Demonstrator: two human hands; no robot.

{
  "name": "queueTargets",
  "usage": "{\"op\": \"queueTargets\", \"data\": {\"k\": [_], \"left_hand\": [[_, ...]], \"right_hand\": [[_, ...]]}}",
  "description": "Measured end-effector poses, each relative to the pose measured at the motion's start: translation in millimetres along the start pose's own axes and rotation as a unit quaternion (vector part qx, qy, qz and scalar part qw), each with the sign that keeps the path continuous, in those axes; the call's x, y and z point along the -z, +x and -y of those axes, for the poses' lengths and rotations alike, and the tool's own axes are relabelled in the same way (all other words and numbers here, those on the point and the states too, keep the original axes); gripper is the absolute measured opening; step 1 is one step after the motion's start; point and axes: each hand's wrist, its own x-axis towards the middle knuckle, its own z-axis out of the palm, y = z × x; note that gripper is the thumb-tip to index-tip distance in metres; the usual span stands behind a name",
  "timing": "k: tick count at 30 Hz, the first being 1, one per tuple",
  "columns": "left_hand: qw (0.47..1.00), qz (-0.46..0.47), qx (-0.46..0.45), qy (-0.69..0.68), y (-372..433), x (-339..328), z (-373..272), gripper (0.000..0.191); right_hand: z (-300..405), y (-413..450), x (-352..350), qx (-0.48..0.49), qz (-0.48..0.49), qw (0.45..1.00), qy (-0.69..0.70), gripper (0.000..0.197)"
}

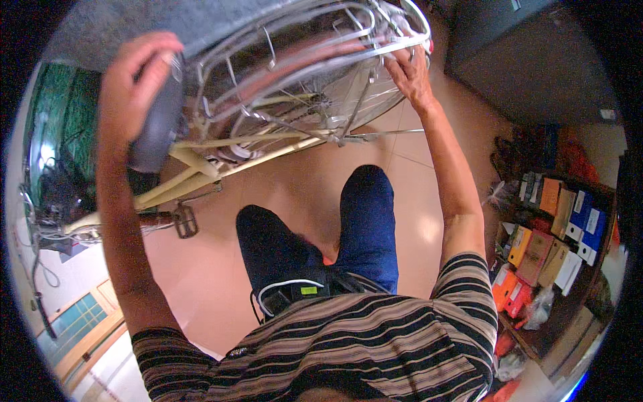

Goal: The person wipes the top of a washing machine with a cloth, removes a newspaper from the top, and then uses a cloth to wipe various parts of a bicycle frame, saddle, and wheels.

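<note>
Before me is a cream-framed bicycle [296, 144], its rear end toward the top right. My left hand [138, 85], blurred, curls its fingers over the dark saddle [163, 115]. At the far end of the silver rear rack [321, 63], my right hand [413, 73] grips the tubing, some fingers hidden behind it. Below the rack the spoked rear wheel [374, 98] shows, with its hub [320, 103]. A reddish band, blurred, lies between the rack's tubes. One pedal [185, 221] sticks out at the lower left of the frame.
Pinkish floor tiles [402, 156] lie beneath my knees. Box files and binders [550, 241] fill a shelf at the right, with plastic bags near it. A big dark grey cabinet-like block [532, 65] stands at the upper right. Green curtain-like material [65, 110] hangs at the left.
</note>
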Motion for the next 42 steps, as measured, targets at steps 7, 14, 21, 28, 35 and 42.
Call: {"op": "queueTargets", "data": {"k": [7,14,21,28,35,42], "left_hand": [[0.976,0.054,0.154,-0.147,-3,3,51,0.038],[0.987,0.032,0.120,-0.105,9,-5,33,0.041],[0.994,0.038,-0.084,0.060,-9,19,57,0.036],[0.965,0.050,0.184,-0.180,-3,11,41,0.043],[0.992,0.034,0.028,-0.122,35,-26,39,0.042],[0.984,0.078,0.110,-0.117,-3,18,41,0.041]], "right_hand": [[5,-28,-43,-0.037,-0.062,0.985,-0.155,0.036],[-38,-128,0,-0.311,-0.052,0.927,-0.203,0.043],[-36,-102,35,-0.435,-0.133,0.889,0.054,0.041],[-136,-87,-30,-0.327,-0.144,0.925,0.130,0.040],[-252,-295,29,-0.365,0.293,0.862,-0.196,0.035],[-63,-153,11,-0.364,-0.208,0.888,0.188,0.024]]}}
